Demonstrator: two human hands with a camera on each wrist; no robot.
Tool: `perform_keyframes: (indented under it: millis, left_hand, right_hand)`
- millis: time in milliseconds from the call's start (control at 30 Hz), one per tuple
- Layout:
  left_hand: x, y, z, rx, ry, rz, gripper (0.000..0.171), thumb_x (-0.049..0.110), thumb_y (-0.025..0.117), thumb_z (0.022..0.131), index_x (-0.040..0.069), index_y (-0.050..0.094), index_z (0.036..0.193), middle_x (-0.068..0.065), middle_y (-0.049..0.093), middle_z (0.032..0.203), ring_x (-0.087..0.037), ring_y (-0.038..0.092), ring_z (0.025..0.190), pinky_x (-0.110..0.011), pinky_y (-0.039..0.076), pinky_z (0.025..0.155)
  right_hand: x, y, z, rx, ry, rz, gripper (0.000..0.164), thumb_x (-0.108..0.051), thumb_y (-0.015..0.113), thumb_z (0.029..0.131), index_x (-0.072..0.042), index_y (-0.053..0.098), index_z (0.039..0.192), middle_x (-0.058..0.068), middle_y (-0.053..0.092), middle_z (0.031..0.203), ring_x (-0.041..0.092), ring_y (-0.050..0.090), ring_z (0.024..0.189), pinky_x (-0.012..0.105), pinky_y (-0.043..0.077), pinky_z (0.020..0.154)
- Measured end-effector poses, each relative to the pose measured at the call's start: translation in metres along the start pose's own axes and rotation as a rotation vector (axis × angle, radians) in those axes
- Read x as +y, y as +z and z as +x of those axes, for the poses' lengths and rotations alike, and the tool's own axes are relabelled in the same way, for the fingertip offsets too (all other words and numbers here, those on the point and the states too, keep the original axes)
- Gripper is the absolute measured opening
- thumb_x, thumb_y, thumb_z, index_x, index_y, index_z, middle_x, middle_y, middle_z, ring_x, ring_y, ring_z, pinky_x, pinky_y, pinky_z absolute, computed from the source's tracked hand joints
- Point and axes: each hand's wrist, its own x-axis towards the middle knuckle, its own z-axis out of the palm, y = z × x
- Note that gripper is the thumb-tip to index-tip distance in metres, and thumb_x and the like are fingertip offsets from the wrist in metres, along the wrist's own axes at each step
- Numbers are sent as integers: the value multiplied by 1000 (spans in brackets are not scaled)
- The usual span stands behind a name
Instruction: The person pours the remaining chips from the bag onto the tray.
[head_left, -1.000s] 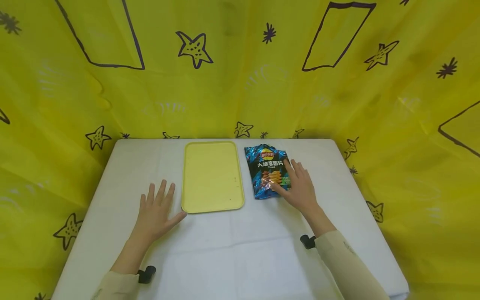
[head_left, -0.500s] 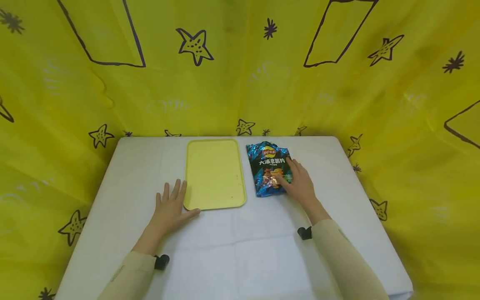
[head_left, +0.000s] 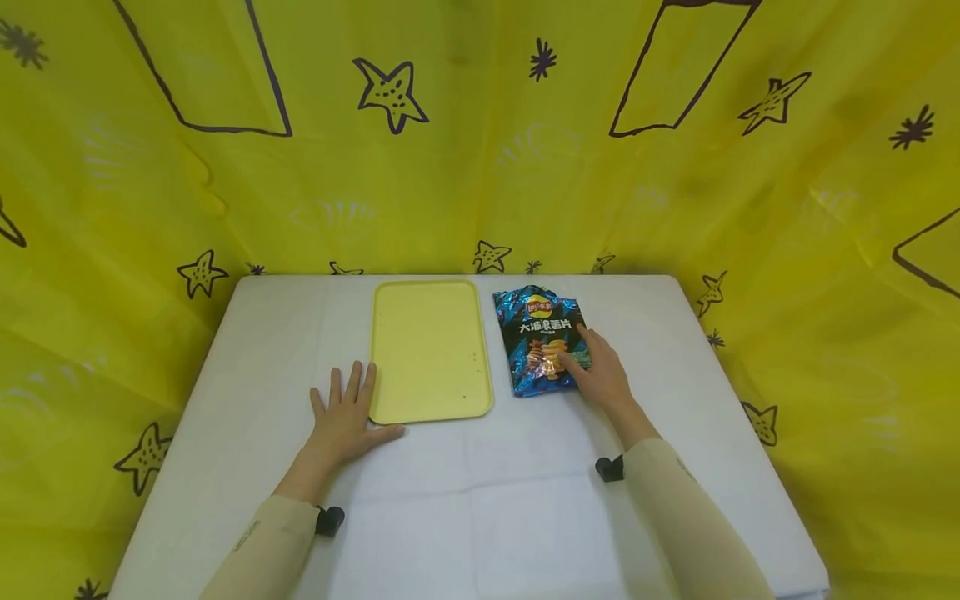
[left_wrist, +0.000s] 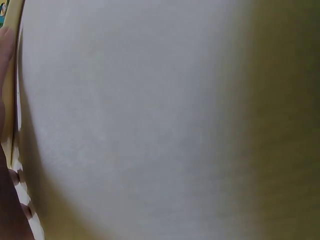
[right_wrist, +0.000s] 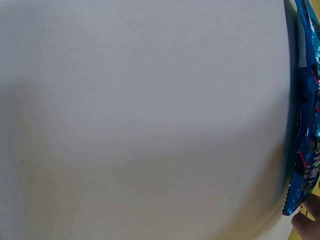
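A blue and black bag of potato chips [head_left: 531, 342] lies face up on the white table, right of the yellow tray [head_left: 427, 350]. My right hand [head_left: 606, 379] grips the bag's right side, thumb over the printed front and fingers at the edge. In the right wrist view, fingertips [right_wrist: 306, 217] meet a lower corner of the bag [right_wrist: 306, 125]. My left hand [head_left: 341, 427] spreads straight fingers around the tray's near left corner, the thumb along its front edge. The left wrist view catches only the tray's side [left_wrist: 14, 65] and part of the hand [left_wrist: 7, 200].
The white-covered table [head_left: 480, 533] extends in front of the tray and to both sides. A yellow curtain [head_left: 465, 167] with drawn stars hangs behind and around it. Each sleeve cuff carries a small black wrist camera.
My left hand has come rightward onto the tray's near left corner. The right hand's fingers have drawn in on the bag's right side. Bag and tray keep their places on the table.
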Motion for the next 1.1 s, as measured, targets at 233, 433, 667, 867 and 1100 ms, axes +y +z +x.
perform_keyframes:
  millis: [233,433,667,867,1100]
  left_hand:
    - [0,3,5,-13,-30,11,118,85,43,65,14,-4,148,-15,-1,153,-43,-12,135,-71,-9,94]
    - [0,6,10,0,-45,-5,119,88,35,64,15,-6,148,-13,-2,154,-43,-12,135,-72,-10,92]
    - [3,2,11,-43,-71,-7,123,89,37,62,14,-8,147,-13,-6,153,-43,-15,134,-73,-12,90]
    - [4,-3,11,-71,-73,-19,122,86,41,64,12,-8,147,-14,-7,153,-44,-16,134,-72,-13,90]
    - [4,-1,12,-61,-68,-26,122,86,43,64,12,-6,148,-14,-6,153,-44,-15,134,-73,-12,90]
  right_hand:
    - [3,2,2,-5,25,19,75,-56,46,89,-19,19,148,14,25,149,35,21,135,53,18,106]
    - [6,3,2,-4,64,31,75,-57,45,89,-18,19,148,14,25,149,36,21,135,53,18,106]
    - [9,6,3,32,83,67,73,-52,51,88,-15,25,146,12,31,147,34,25,134,51,22,105]
    - [12,5,1,75,138,162,71,-46,58,87,-13,31,144,15,35,143,35,30,131,50,26,104]
    - [20,6,1,97,228,287,64,-36,59,89,-21,31,144,11,39,139,28,46,114,43,43,90]
